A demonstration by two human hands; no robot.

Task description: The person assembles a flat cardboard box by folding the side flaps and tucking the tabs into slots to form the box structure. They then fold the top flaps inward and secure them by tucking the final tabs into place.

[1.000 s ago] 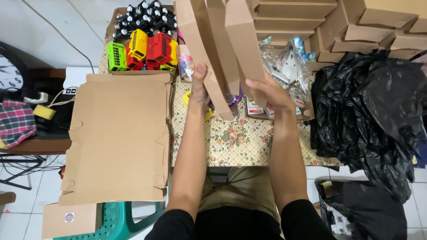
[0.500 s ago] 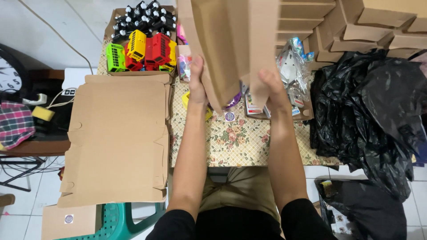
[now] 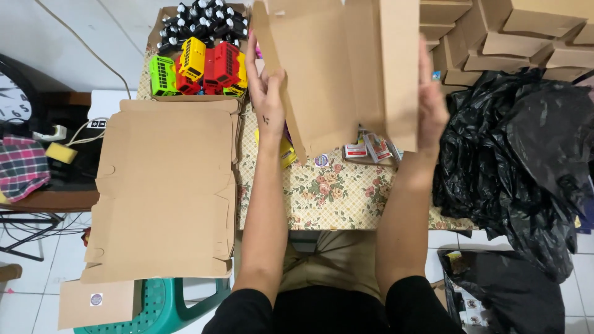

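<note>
A: Hands?
B: Both on the box (image 3: 337, 68), a half-folded brown cardboard one, held up above the table (image 3: 334, 192). Left hand (image 3: 267, 99) on its left edge, fingers bent round the panel edge, so that grip is closed on the box. Right hand (image 3: 430, 102) flat against the right side panel; fingers mostly hidden behind the cardboard, looks pressed on it, can't tell if they curl round.

A: Box orientation?
B: Tilted, open side toward the camera, one flap standing up on the right. Top edge runs out of frame.

A: Under it?
B: Floral cloth on the table. Small sachets (image 3: 371, 148) just below the box's lower edge, a round sticker (image 3: 320, 160) beside them, something yellow (image 3: 286, 151) by the left wrist.

A: Left side?
B: Flat cardboard blanks (image 3: 164, 192), stacked, near the left forearm. Behind them toy buses (image 3: 198, 68) in green, yellow and red, touching each other, and dark-capped bottles (image 3: 198, 18) in a tray further back.

A: Right?
B: Black plastic bags (image 3: 513, 161) just beside the right arm. Folded boxes (image 3: 507, 37) stacked behind. Green stool (image 3: 158, 306) low left, under the blanks.
</note>
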